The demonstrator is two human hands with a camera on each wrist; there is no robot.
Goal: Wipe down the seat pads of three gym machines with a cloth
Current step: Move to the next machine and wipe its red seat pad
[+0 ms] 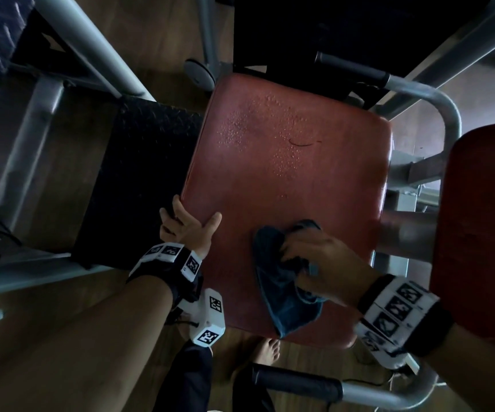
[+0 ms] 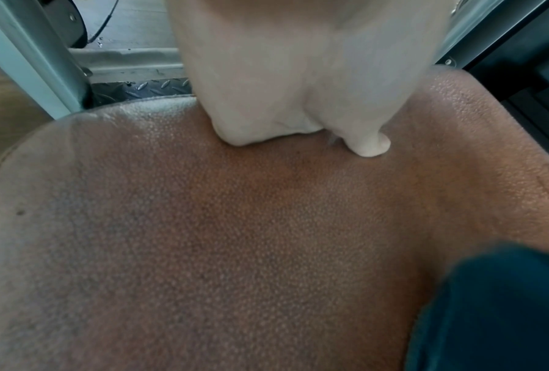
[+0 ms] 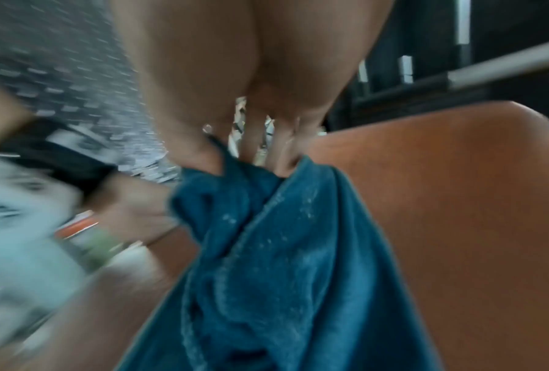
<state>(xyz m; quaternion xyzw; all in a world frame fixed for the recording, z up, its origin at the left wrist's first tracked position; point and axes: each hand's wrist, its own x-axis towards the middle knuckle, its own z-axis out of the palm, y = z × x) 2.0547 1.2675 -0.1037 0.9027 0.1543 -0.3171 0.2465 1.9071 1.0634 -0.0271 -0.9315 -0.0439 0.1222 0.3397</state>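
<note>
Now the right hand (image 1: 326,263) grips the bunched cloth (image 1: 284,295), lengthwise on the seat pad (image 1: 284,150); left hand (image 1: 188,226) clasps its edge.

1. The far half of the red seat pad (image 1: 287,150) lies bare, beaded with droplets; a hand could pass there.
2. The left hand (image 1: 188,226) grips the pad's left edge, blocking that side.
3. The blue cloth (image 1: 284,292), bunched under the right hand (image 1: 323,263), covers the near middle.
4. A grey handle bar (image 1: 436,99) curves round the far right corner.
5. Another handle bar (image 1: 299,382) crosses just beyond the near edge.
</note>
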